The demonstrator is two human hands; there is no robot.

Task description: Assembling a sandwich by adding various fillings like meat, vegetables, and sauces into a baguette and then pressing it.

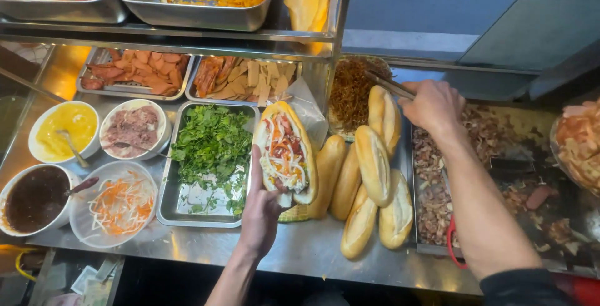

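Two hands are in view. At frame centre, a filled sandwich (pixel 284 153) is gripped from below by the left hand (pixel 261 209), fingers closed round its lower end; the split roll is held open side up, just right of the herb tray (pixel 167 209). In the upper right, the right hand (pixel 434 106) is clenched round metal tongs (pixel 389 85), whose tips point at a basket of dark shreds (pixel 350 93); whether anything is pinched cannot be told. Five plain rolls (pixel 374 187) lie between the hands on the steel counter (pixel 300 253). At lower left, a bowl of shredded carrot (pixel 119 209) sits beside a bowl of dark sauce (pixel 34 198).
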